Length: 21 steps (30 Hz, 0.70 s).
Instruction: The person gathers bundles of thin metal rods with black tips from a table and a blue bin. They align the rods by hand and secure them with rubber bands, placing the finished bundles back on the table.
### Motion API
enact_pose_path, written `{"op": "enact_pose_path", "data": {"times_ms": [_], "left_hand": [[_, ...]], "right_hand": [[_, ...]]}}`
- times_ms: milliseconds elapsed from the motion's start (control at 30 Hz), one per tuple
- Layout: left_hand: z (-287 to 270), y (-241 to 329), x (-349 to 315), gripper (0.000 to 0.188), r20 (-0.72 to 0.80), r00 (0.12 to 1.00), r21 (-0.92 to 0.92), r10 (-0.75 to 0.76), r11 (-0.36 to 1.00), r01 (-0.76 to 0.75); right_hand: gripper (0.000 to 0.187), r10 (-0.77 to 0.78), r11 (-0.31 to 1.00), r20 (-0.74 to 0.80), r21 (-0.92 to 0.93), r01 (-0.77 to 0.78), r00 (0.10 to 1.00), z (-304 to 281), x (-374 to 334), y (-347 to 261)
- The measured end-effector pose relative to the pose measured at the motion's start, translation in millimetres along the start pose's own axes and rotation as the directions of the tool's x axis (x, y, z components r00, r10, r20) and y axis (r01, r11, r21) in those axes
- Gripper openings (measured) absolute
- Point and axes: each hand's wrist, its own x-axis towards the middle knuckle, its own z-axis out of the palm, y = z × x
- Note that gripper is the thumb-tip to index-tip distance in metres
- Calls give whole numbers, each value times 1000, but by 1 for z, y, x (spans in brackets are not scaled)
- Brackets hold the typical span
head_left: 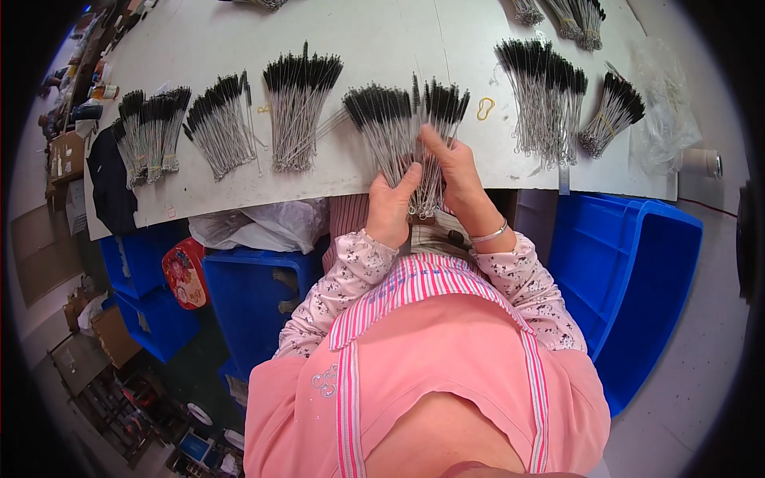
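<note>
Right in front of me, at the table's near edge, a fanned bunch of thin wire brushes (381, 119) has its black bristles pointing away and its wire loops toward me. My left hand (390, 207) grips the wire stems low on the bunch, thumb across the top. Around a smaller group of the same brushes (445, 102) on the right side, my right hand (458, 167) is closed, its fingers slightly smeared by motion. One brush stands a little higher between the two groups. Some fingertips are hidden behind the stems.
More piles of brushes (301, 111) lie left on the white table (382, 48), with a large pile (543, 103) and a banded bundle (612, 115) right. A yellow rubber band (485, 108) lies near my right hand. Blue crates (621, 271) stand below, and clear plastic (661, 111) lies at the right edge.
</note>
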Motion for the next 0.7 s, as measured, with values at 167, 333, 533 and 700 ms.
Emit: {"op": "enact_pose_path", "data": {"times_ms": [167, 333, 533, 700], "left_hand": [[4, 4, -5, 34, 23, 999, -22, -47, 999, 48], [-4, 0, 1, 35, 43, 997, 102, 69, 992, -73], [-4, 9, 2, 34, -8, 996, -107, -87, 990, 86], [0, 8, -2, 31, -22, 1000, -59, -1, 998, 0]], "right_hand": [[22, -37, 998, -21, -51, 36, 999, -7, 5, 9], [25, -54, 999, -38, -3, 54, 998, -10, 8, 10], [26, -124, 992, -48, -31, 123, 991, -10, 9, 15], [26, -118, 990, -53, -89, 113, 992, -11, 10, 13]]}}
